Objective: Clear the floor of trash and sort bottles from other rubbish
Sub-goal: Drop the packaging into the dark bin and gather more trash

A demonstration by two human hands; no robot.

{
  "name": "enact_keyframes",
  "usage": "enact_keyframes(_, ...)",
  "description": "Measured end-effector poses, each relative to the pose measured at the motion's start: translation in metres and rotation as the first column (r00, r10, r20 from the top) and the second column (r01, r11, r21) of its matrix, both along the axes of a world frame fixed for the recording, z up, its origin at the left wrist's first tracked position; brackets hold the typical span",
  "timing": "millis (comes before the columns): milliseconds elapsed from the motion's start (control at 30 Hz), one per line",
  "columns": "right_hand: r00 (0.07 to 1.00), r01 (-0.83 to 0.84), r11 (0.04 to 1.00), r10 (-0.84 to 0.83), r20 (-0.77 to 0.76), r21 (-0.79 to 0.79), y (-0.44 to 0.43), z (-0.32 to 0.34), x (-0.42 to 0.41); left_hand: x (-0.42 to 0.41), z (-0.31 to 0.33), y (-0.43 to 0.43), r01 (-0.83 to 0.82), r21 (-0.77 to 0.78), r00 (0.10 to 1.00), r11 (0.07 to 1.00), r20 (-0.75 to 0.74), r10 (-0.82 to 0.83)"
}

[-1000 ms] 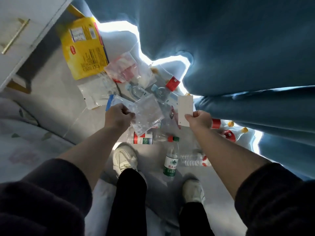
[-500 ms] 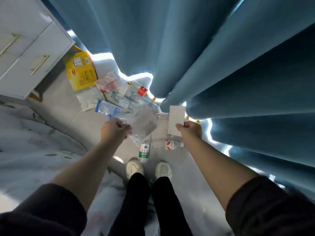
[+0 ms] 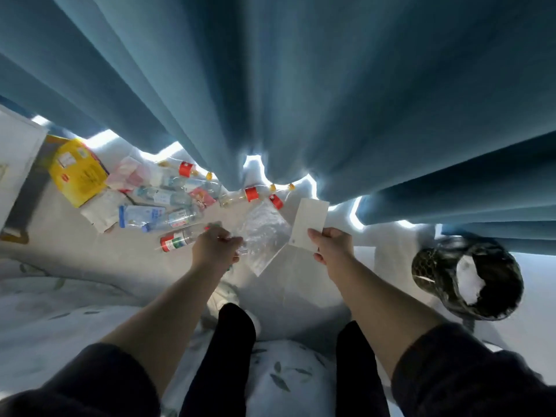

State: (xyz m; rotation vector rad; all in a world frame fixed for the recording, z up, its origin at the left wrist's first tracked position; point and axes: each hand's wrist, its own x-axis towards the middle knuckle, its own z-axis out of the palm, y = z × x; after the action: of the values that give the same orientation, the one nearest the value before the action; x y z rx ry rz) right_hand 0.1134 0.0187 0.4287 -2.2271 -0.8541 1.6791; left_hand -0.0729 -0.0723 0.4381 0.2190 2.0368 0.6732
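Bottles [image 3: 177, 219] crowded along curtain [image 3: 301, 85] hem, floor [image 3: 301, 284] open beside bin [image 3: 433, 266], white rubbish [image 3: 469, 278] inside. Clear bag [image 3: 264, 239] pinched by left grip [image 3: 215, 251], white card [image 3: 310, 224] held by right grip [image 3: 334, 251].

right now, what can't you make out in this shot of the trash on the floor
Head view only:
- Bottle labels: too small and blurred to read.
- Bin: its dark inside hides the contents, bar a white patch.
- Cabinet: cut off by the left edge.
- Curtain: its folds hide the floor behind, so more trash may lie there.
- Print on the white card in the right hand: unreadable, if any.
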Motion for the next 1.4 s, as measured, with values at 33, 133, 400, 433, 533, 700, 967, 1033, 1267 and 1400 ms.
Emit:
enact_keyframes(33,1.000,0.018,1.000,-0.018,-0.001,-0.002,0.002,-0.002,0.020,0.018,0.000,0.006,0.013,0.006,1.000,1.000,-0.002,-0.013)
enact_keyframes(133,0.996,0.090,0.996,-0.090,-0.009,-0.008,0.008,-0.013,0.089,0.079,-0.007,0.026,0.042,0.011,0.999,0.999,-0.012,-0.042)
enact_keyframes(400,0.931,0.365,0.930,-0.365,0.011,-0.037,0.011,-0.040,0.340,0.281,-0.036,0.085,0.180,-0.045,0.984,0.983,0.026,-0.179)
enact_keyframes(433,0.919,0.393,0.918,-0.392,0.026,-0.045,0.010,-0.043,0.374,0.309,-0.042,0.092,0.205,-0.052,0.979,0.977,0.029,-0.204)
enact_keyframes(533,0.883,0.468,0.880,-0.463,0.077,-0.077,0.005,-0.055,0.460,0.385,-0.061,0.114,0.283,-0.066,0.959,0.957,0.043,-0.280)
enact_keyframes(700,0.800,0.598,0.796,-0.586,0.130,-0.093,0.000,-0.093,0.591,0.531,-0.107,0.156,0.388,-0.057,0.914,0.920,0.151,-0.377)
enact_keyframes(967,0.717,0.694,0.711,-0.696,0.029,-0.113,0.034,-0.168,0.663,0.669,-0.184,0.209,0.452,-0.052,0.872,0.891,0.237,-0.428)
enact_keyframes(1033,0.708,0.702,0.699,-0.705,0.032,-0.139,0.044,-0.188,0.667,0.682,-0.205,0.218,0.476,-0.090,0.867,0.875,0.213,-0.450)
enact_keyframes(1267,0.899,0.287,0.942,-0.204,0.387,-0.171,0.032,-0.208,0.661,0.652,-0.224,0.216,0.774,-0.349,0.513,0.528,-0.142,-0.847)
enact_keyframes(1400,0.793,-0.235,0.956,0.292,0.535,-0.175,0.021,-0.174,0.635,0.613,-0.189,0.199,0.867,-0.466,0.050,0.176,-0.270,-0.962)
